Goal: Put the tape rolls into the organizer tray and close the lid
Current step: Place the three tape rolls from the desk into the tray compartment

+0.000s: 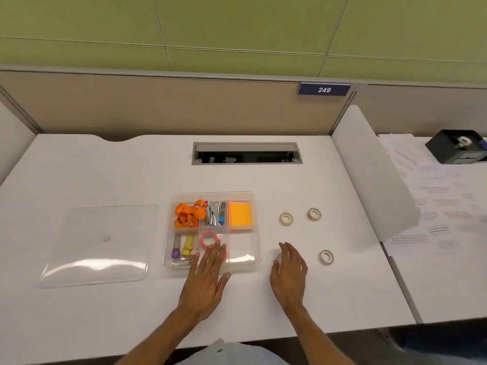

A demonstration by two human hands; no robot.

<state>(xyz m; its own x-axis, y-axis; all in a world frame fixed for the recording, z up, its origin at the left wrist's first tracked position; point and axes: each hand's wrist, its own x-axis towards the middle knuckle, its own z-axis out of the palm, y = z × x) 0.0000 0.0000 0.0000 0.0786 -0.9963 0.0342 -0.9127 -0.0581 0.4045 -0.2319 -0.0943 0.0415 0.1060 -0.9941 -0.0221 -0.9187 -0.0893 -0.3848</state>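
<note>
Far left on the white surface [105,167] I see the clear lid [98,245] lying flat, apart from the organizer tray [257,225]. In the tray's front middle compartment sits a pink tape roll [208,238]; my left hand [207,279] reaches over it, fingers [214,250] spread and loose, grasping nothing (a second pink edge peeks from beneath them). My right hand [290,272] rests flat beside the tray, fingers released. Further right lie three pale tape rolls: one [286,218], another [314,214], and a nearer one [327,257].
</note>
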